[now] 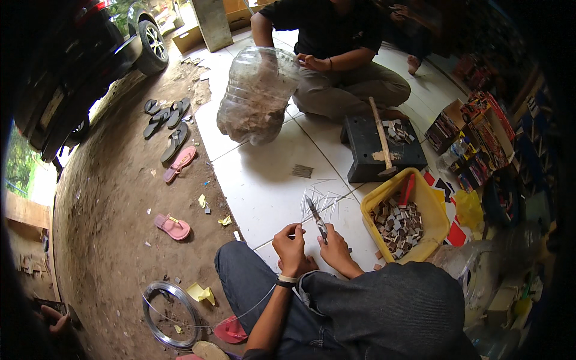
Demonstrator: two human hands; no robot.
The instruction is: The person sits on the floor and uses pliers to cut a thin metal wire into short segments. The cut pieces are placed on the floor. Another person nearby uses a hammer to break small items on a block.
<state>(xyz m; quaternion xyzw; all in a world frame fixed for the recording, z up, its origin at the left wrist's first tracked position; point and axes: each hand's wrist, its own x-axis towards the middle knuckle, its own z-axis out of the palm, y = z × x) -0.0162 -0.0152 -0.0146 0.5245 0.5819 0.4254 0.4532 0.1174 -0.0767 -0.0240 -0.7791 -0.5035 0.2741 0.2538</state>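
Dark jeans on the person's knees (pixel 360 312) fill the bottom. Just above them, the left hand (pixel 292 247) pinches a thin wire (pixel 210 324) that runs back to a wire coil (pixel 171 315) on the dirt. The right hand (pixel 336 252) grips pliers (pixel 317 220), pointing up over short shiny cut wire pieces (pixel 321 201) on the white tiled floor (pixel 264 180). A yellow tub (pixel 433 216) of small blocks sits just right. A big clear jug (pixel 258 96) and another person (pixel 336 54) sit farther off.

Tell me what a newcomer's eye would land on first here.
The bright yellow tub of small wooden pieces stands out at right on the white tiles. Beside it, the right hand holds pliers over a scatter of cut wire bits, with the left hand close by. Farther back, a big clear plastic jug sits in front of a seated person.
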